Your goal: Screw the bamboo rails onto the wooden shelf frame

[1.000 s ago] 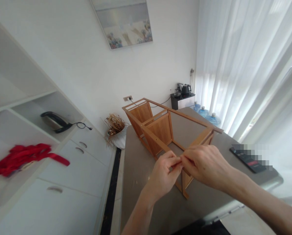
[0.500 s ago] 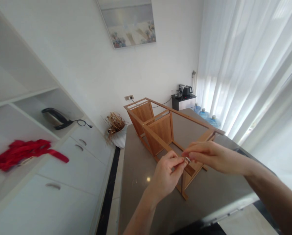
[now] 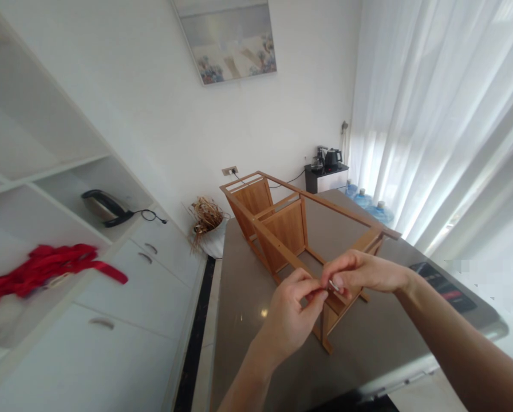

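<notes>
A wooden shelf frame (image 3: 277, 243) with slatted panels lies on its side on the grey table. Above its near end, my left hand (image 3: 294, 309) is closed in a pinch, its fingertips meeting those of my right hand (image 3: 366, 272). Thumb and fingers of the right hand pinch a small silvery metal piece (image 3: 334, 285), too small to name for certain. Whatever sits between the left fingertips is hidden. Behind both hands run the frame's near rails, partly covered by the fingers.
The grey table (image 3: 248, 349) has a dark printed item (image 3: 443, 286) near its right edge. To the left, a cabinet holds a kettle (image 3: 106, 207) and red cloth (image 3: 46, 272). A dried plant (image 3: 207, 220), a small black stand (image 3: 320, 171) and water bottles (image 3: 381, 213) stand beyond.
My right hand has turned and drawn back slightly, its fingers curling more tightly around the metal piece. My left hand stays almost in place. The view has shifted a little.
</notes>
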Demonstrator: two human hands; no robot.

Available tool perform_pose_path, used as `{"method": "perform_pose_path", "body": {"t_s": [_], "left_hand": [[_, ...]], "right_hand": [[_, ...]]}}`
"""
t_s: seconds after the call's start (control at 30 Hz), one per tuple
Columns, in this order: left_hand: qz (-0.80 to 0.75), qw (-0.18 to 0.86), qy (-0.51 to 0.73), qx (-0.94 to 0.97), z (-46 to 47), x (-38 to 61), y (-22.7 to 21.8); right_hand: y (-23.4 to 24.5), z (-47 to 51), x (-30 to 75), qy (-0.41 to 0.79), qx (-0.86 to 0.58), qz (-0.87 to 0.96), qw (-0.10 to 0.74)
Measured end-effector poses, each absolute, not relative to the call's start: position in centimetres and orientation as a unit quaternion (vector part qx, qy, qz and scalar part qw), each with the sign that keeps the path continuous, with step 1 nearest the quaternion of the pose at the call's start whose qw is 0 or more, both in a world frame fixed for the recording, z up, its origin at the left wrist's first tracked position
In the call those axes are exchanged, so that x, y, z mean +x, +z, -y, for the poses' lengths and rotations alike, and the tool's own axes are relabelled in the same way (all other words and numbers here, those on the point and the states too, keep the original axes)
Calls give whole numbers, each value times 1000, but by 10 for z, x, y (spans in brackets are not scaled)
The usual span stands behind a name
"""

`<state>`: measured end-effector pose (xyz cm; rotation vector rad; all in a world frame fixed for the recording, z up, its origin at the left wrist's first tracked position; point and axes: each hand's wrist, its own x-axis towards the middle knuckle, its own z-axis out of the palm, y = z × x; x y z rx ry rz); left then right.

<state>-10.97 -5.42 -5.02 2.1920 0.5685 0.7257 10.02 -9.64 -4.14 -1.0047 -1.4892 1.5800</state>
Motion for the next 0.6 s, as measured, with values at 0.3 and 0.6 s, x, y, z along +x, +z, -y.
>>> {"method": "perform_pose_path", "body": {"t_s": [0.3,0.6], "left_hand": [[-297,195,415,837,76,-93,-38],[-266,134,417,859,79,-87,-42]], "right_hand": [[-41,99,98,619,-409,557,373],[-37,102,92,621,-413,545,383]]}}
